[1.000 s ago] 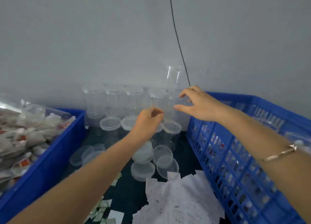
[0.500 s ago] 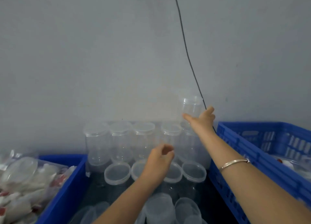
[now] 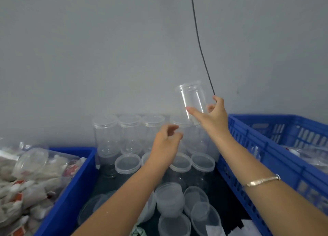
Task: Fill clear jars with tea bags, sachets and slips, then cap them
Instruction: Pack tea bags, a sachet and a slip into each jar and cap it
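Right hand (image 3: 212, 117) now grips the clear jar (image 3: 192, 101) and has lifted it off the far row, tilted. Left hand (image 3: 166, 144) has risen slightly, fingers loosely curled.

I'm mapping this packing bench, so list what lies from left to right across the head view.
tea bags → blue bin → left hand → clear jar in the grip of the right hand → blue crate
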Tool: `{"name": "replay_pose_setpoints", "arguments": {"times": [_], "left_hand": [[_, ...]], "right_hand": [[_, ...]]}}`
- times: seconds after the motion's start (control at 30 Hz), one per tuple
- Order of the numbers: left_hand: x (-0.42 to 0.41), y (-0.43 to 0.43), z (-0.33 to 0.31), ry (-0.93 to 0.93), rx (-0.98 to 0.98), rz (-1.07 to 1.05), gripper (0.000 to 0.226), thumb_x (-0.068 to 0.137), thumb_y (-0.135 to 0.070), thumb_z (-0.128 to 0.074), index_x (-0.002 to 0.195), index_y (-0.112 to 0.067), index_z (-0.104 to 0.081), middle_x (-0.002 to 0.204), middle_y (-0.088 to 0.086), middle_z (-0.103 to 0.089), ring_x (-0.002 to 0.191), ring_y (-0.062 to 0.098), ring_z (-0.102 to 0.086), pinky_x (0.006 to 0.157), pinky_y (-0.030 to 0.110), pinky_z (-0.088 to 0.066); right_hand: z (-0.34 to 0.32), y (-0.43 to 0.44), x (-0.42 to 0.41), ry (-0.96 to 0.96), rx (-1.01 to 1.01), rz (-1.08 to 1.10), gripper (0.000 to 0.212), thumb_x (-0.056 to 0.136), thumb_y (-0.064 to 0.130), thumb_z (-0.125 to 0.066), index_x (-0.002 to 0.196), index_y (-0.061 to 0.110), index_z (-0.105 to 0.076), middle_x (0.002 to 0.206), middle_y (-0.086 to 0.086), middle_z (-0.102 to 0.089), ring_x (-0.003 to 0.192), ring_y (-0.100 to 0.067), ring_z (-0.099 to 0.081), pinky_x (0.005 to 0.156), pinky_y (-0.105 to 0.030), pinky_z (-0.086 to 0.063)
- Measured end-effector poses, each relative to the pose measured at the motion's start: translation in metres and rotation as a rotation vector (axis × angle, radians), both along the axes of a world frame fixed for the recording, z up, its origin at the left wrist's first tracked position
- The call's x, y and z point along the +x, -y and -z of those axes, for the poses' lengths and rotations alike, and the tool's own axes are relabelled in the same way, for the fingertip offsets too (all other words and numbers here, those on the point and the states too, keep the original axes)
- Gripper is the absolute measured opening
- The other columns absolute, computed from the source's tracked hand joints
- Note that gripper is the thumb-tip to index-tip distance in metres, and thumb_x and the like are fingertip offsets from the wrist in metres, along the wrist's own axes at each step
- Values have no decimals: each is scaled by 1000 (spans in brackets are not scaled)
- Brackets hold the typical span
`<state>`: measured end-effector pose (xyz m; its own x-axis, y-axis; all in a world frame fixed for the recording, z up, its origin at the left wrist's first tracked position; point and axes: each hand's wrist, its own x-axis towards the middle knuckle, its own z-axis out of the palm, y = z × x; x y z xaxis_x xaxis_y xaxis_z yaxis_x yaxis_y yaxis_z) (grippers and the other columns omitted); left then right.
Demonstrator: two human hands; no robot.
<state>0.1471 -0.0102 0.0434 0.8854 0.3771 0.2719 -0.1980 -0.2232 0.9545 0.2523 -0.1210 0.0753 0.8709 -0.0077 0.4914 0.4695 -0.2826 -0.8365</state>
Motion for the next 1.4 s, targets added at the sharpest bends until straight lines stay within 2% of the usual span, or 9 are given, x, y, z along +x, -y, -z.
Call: {"name": "replay_pose_setpoints", "arguments": {"times": [0.23, 0.33, 0.53, 0.73, 0.83, 0.97, 1.13, 1.3, 1.4], "left_hand": [[-109, 19, 0, 41, -167, 74, 74, 75, -56, -69, 135, -32, -33, 125, -23, -45, 108, -12, -49, 80, 12, -45], [-157, 20, 21, 44, -182, 95, 91, 65, -58, -78, 139, -27, -34, 126, -15, -54, 113, 3, -57, 91, 28, -52], [-245, 29, 85, 93, -198, 108, 77, 57, -49, -88, 123, -27, -55, 109, -13, -68, 98, 5, -67, 74, 14, -53], [-308, 36, 153, 42, -172, 115, 68, 55, -30, -95, 115, -34, -61, 113, -5, -70, 99, 12, -69, 75, 16, -54], [-318, 31, 176, -1, -62, 88, 75, 58, -19, -93, 123, -27, -55, 116, -6, -68, 105, 7, -65, 79, 16, -53], [-319, 33, 195, -163, 143, 59, 80, 36, -48, -90, 104, -29, -53, 96, -13, -64, 93, -15, -60, 71, 1, -44], [-303, 43, 195, -260, 311, 73, 65, 53, -25, -90, 106, -28, -53, 90, -23, -58, 87, -18, -58, 66, 0, -41], [-291, 27, 200, -91, 120, 96, 91, 52, -35, -91, 130, -34, -46, 119, -13, -64, 111, 4, -61, 90, 29, -53], [-289, 23, 201, -111, 107, 84, 89, 49, -39, -92, 127, -30, -49, 120, -10, -64, 113, 3, -60, 95, 34, -50]], "right_hand": [[49, 34, -155, -83, 132, -362, 75, 57, 69, -79, 120, 41, -48, 110, 9, -63, 92, 12, -61, 72, -5, -49], [71, 50, -200, -165, 47, -509, 71, 57, 65, -80, 118, 44, -50, 109, 10, -67, 99, 3, -65, 79, -10, -51], [108, 80, -252, -252, -567, -812, 84, 67, 59, -85, 132, 57, -33, 121, 34, -51, 116, 12, -50, 100, -20, -48], [97, 79, -294, -334, -725, -861, 77, 71, 86, -41, 131, 39, -49, 116, 18, -58, 100, 4, -60, 82, -13, -51], [87, 61, -315, -233, -963, -804, 79, 74, 90, -32, 119, 30, -58, 104, 11, -62, 91, -9, -61, 81, -29, -52], [96, 33, -339, 256, -1404, -600, 82, 81, 88, -31, 91, 12, -58, 81, -1, -56, 69, -19, -52, 63, -38, -40], [91, 15, -344, 298, -1459, -605, 51, 88, 67, -50, 67, 21, -43, 70, 3, -48, 58, -11, -38, 53, -32, -18], [82, 13, -325, 163, -1560, -716, 38, 84, 62, -64, 80, 26, -51, 86, 6, -55, 70, -11, -49, 55, -28, -33], [74, 14, -316, 49, -1586, -894, 60, 81, 37, -79, 132, 24, -49, 119, 6, -47, 107, -15, -44, 85, -34, -49]]}}
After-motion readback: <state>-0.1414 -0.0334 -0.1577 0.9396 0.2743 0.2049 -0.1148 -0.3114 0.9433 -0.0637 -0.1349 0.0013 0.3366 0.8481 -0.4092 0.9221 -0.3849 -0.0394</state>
